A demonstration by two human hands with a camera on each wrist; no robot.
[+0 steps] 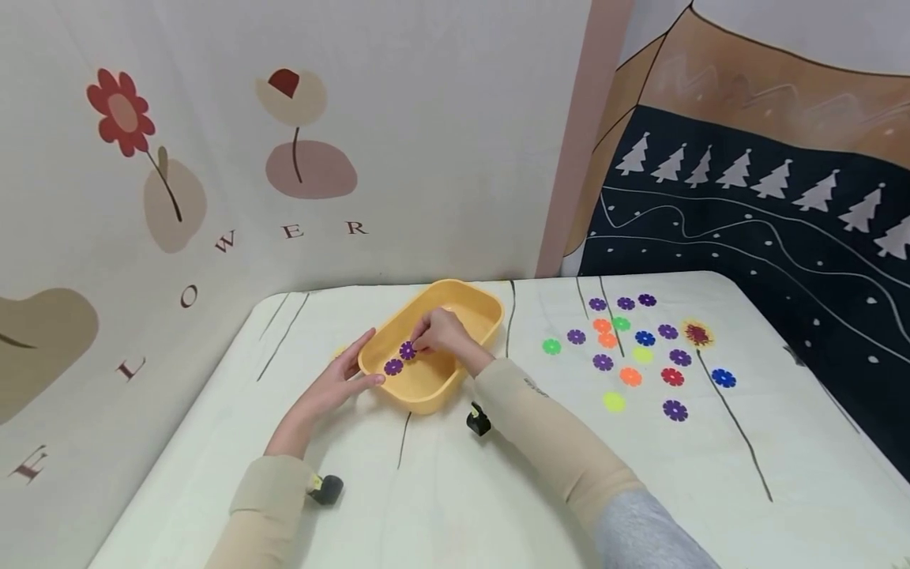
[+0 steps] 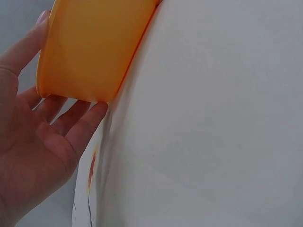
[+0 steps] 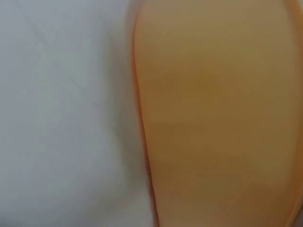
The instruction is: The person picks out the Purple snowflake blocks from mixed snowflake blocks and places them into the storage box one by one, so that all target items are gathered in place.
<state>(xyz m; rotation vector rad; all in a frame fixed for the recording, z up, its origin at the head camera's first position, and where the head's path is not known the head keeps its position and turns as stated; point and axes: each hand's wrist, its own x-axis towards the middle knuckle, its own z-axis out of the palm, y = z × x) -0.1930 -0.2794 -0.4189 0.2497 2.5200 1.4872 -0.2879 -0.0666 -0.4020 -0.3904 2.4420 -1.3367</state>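
A yellow oblong tray point(image 1: 426, 397) stands on the white table point(image 1: 498, 506). My right hand point(image 1: 442, 332) reaches into it and pinches a purple flower disc point(image 1: 407, 350) with its fingertips. A second purple disc point(image 1: 393, 367) lies in the tray just left of it. My left hand point(image 1: 334, 386) rests against the tray's near left corner with its fingers straight and its thumb along the rim. In the left wrist view the tray's wall point(image 2: 90, 52) sits between the thumb and the outstretched fingers point(image 2: 80, 123). The right wrist view shows only the tray point(image 3: 218, 113), blurred, and the table.
Several flower discs in purple, orange, green, blue, red and yellow point(image 1: 630, 376) lie scattered on the table to the right of the tray. A printed cloth wall point(image 1: 213, 197) rises behind and to the left. The table's right edge point(image 1: 817, 379) drops off beside a dark hanging.
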